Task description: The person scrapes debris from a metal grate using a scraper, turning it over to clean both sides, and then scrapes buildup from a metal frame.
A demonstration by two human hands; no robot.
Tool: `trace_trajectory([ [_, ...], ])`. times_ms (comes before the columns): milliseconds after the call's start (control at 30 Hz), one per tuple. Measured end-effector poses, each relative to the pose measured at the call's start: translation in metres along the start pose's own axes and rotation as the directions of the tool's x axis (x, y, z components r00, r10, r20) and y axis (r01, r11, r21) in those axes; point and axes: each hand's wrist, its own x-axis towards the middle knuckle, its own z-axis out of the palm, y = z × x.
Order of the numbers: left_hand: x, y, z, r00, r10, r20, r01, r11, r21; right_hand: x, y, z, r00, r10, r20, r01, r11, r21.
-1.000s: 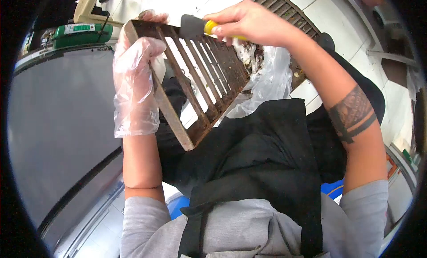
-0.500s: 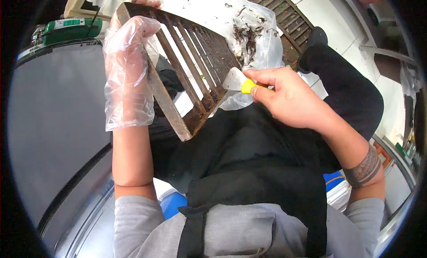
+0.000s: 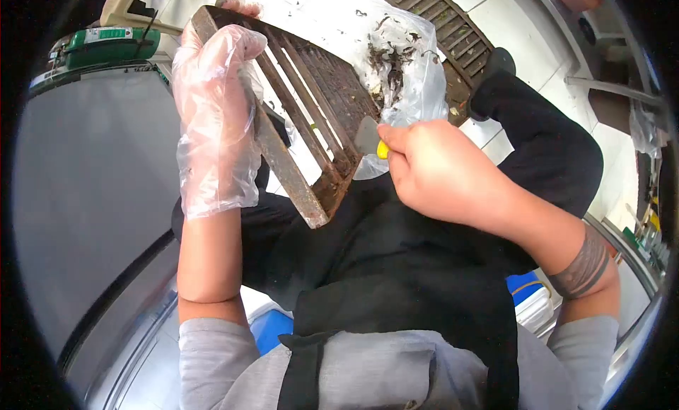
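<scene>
My left hand [image 3: 216, 77], in a clear plastic glove, grips the upper left end of a rusty, dirty metal grate [image 3: 288, 168] with a slatted middle. The grate is held tilted in front of my lap. My bare right hand [image 3: 435, 166] is closed round the yellow handle of a scraper [image 3: 367, 136]; most of the handle is hidden in the fist. The scraper's flat blade meets the lower right edge of the grate. Just beyond lies a clear plastic bag [image 3: 424, 91] with dark scraped debris [image 3: 390, 65] on it.
A slatted floor drain cover [image 3: 453, 31] lies at the upper right on white tiles [image 3: 506, 21]. A large grey panel [image 3: 92, 198] stands along my left, with a green object [image 3: 109, 45] behind it. My black-clad leg [image 3: 537, 120] stretches out on the right.
The grate has shifted slightly right and turned in my left hand. My right hand has rolled over, palm down, so the scraper's blade now looks narrower and the handle is more covered.
</scene>
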Motion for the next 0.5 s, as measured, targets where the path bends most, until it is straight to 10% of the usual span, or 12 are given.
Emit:
trace_trajectory([
  [200, 0.0, 0.009, 0.014, 0.995, -0.075, -0.063, 0.063, 0.983, -0.172, -0.001, 0.003, 0.022, 0.992, -0.031, -0.126, 0.028, 0.999, -0.025],
  [500, 0.003, 0.006, 0.006, 0.999, -0.033, -0.008, 0.033, 0.998, 0.052, -0.002, 0.001, -0.003, 0.999, 0.028, -0.021, -0.029, 0.998, -0.056],
])
